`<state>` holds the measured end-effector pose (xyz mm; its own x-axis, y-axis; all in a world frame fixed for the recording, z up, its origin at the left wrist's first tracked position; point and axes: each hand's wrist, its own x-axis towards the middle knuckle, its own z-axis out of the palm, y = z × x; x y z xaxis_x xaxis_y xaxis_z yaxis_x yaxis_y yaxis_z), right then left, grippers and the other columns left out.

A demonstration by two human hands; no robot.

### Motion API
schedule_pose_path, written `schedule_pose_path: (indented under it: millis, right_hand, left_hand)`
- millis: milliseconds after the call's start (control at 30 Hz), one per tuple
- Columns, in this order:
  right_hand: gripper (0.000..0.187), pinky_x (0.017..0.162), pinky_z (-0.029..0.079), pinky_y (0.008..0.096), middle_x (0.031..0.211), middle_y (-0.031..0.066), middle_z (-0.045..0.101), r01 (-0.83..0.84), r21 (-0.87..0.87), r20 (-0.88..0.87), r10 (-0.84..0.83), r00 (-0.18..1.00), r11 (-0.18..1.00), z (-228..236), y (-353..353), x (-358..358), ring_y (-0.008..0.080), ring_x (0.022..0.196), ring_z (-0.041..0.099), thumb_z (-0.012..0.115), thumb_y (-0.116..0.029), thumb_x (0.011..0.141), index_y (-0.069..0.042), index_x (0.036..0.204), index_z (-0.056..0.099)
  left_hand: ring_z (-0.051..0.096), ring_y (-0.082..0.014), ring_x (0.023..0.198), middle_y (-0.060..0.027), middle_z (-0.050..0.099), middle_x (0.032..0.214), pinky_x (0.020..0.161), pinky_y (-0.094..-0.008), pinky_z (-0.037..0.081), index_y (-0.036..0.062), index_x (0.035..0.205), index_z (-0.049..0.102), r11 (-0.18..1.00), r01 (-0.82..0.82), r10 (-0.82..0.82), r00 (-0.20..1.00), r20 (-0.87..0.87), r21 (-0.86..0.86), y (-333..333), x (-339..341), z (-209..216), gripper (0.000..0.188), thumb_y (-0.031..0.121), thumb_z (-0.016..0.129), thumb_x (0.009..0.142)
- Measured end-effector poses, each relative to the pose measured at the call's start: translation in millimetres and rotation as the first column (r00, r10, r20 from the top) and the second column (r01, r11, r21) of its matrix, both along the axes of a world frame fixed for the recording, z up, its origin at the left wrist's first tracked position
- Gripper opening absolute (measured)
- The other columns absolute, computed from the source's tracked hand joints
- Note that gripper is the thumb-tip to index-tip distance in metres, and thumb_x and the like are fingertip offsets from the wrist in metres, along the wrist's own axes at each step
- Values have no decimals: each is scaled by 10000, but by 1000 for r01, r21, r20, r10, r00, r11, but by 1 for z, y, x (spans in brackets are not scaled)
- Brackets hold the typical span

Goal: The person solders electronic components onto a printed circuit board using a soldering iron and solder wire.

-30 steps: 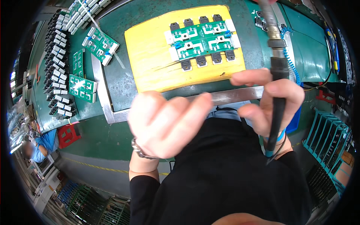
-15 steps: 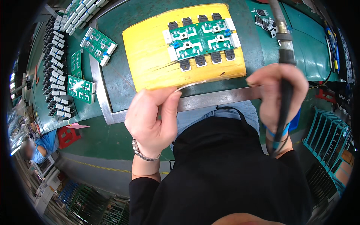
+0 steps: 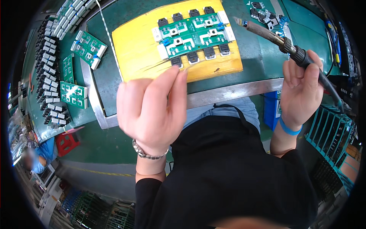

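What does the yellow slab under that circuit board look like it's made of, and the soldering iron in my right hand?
Yellow slab: perhaps dense foam or wood, matte, with visible cracks. Soldering iron: barrel apparently metal, from its dull, stained sheen; ribbed satin-black grip, probably plastic or rubber.

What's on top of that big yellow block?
A green circuit board with black parts along two edges lies on the yellow block. What's right under the board is hidden.

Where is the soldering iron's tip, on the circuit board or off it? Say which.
Off: the soldering iron is in the right hand, its tip right of the circuit board, a gap showing.
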<state>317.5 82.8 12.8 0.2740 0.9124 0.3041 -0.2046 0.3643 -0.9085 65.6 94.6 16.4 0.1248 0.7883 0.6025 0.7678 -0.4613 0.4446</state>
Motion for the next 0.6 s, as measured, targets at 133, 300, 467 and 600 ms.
schedule_pose_path:
  millis: [133,300,467,600]
  right_hand:
    - [422,591,352,250,749,71,505,157,49,253,-164,953,986,4,-11,-9,95,634,427,569,-254,973,77,1218,479]
    - [531,537,356,221,675,72,543,160,184,596,-239,767,970,5,-12,-12,81,558,463,519,-443,967,50,1160,473]
    - [526,582,371,220,685,72,550,222,167,501,-276,820,961,-1,-4,-17,88,561,473,506,-434,976,35,1206,442]
    - [506,598,392,245,750,90,560,228,128,416,-261,871,965,-5,-5,-17,112,612,495,512,-407,980,31,1222,439]
  left_hand:
    - [471,-158,579,-39,586,723,505,-272,358,40,855,668,999,-9,8,999,51,36,5,8,-9,161,-9,751,725]
    - [457,-155,621,-57,669,826,540,-253,359,36,896,645,984,139,-147,987,64,111,4,4,-19,165,-34,717,764]
    - [482,-158,697,4,704,1038,602,-280,411,112,818,637,954,288,-280,954,-104,77,6,17,-25,132,80,648,690]
    - [476,-151,702,25,703,1034,602,-277,400,117,819,630,956,291,-282,948,-147,44,7,19,-29,113,89,627,709]
